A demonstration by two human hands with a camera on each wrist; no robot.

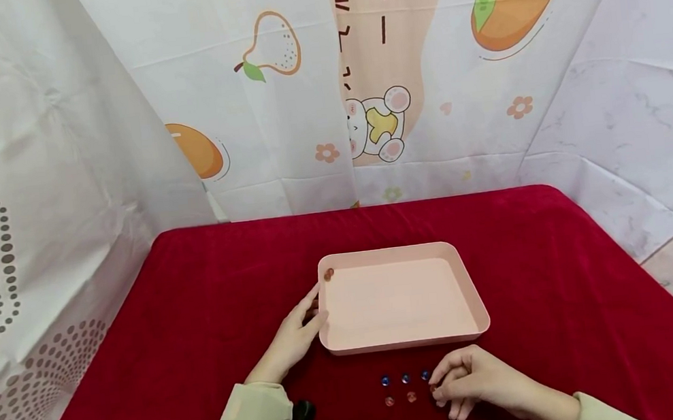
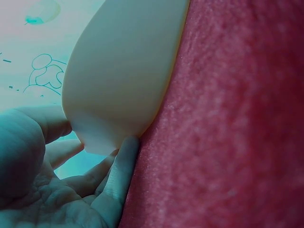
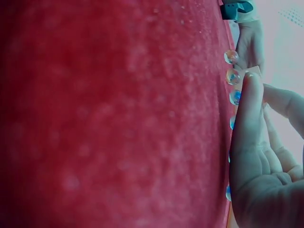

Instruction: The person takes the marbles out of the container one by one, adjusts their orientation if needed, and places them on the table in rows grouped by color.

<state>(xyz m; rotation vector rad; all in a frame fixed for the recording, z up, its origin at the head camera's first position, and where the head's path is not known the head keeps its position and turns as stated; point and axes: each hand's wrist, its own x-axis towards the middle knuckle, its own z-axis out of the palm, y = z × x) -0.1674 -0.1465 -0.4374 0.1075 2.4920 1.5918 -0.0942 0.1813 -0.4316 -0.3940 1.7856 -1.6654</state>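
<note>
My left hand holds the left wall of a shallow pink tray. In the left wrist view, its thumb meets the tray's rim and other fingers touch the outer wall. Between thumb and index finger, my right hand pinches an orange glass marble, partly covered by the fingertips. Beside that hand, blue marbles form a row on the cloth, with orange marbles in a second row nearer me. Small orange-brown marbles lie together in the tray's far left corner.
A red velvet cloth covers the table. Black gear is on my left wrist. A printed curtain hangs behind the table, with pale sheets at both sides.
</note>
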